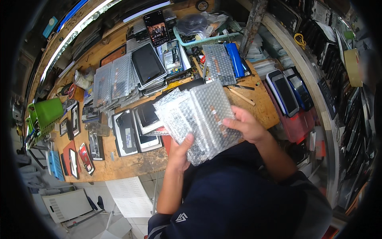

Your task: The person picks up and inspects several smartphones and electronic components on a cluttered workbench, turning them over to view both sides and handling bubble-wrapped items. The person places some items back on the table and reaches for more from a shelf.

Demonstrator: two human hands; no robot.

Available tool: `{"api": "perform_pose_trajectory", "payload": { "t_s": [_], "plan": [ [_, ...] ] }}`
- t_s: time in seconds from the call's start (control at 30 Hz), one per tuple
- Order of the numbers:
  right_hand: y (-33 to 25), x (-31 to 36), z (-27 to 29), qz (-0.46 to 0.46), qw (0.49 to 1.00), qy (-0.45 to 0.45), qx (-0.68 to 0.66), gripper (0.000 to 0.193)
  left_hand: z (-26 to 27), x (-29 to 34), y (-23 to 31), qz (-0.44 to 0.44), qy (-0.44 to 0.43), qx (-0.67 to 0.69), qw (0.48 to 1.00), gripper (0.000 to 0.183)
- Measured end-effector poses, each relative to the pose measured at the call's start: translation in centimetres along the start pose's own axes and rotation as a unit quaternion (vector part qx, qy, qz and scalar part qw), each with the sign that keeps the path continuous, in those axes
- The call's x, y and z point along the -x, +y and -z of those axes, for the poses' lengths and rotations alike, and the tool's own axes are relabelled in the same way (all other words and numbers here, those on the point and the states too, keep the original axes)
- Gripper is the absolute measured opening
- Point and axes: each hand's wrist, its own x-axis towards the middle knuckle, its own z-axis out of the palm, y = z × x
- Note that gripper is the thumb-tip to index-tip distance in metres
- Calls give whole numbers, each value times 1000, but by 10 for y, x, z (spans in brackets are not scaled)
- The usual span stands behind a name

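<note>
your left hand (181,154) and right hand (250,126) pinch the bubble-wrap sleeves (210,115), thumbs on top, most fingers hidden behind. the sleeves lie between them above the near edge of the table (137,170), long axis running far left to near right.

Blurred orange print (215,115) marks the bubble-wrap pack (201,123); a pale device (121,121) near nine o'clock wears an illegible label (128,137); a white sheet (129,195) at seven, unreadable rows. Dark clothing (246,195) at six o'clock bears a white emblem (181,217).
</note>
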Motion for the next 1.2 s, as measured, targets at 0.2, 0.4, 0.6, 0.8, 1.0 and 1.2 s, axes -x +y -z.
{"api": "perform_pose_trajectory", "payload": {
  "t_s": [0.2,0.4,0.6,0.8,1.0,1.2],
  "plan": [
    [-16,15,16,53,987,-8,-153,48,9,-1,7,15,-49,95,994,66],
    [8,6,4,23,998,5,-51,47,-11,-5,-1,-21,5,-73,997,67],
    [12,7,25,31,982,-9,-186,49,0,-3,6,-22,40,-69,997,67],
    [22,9,36,48,934,-41,-352,42,-2,-4,3,-34,56,-43,997,68],
    [30,9,27,26,964,3,-264,47,-6,-5,-1,-47,59,-20,997,67],
    [25,13,27,45,971,84,-218,35,4,-6,1,-30,91,43,994,61]
  ]
}}
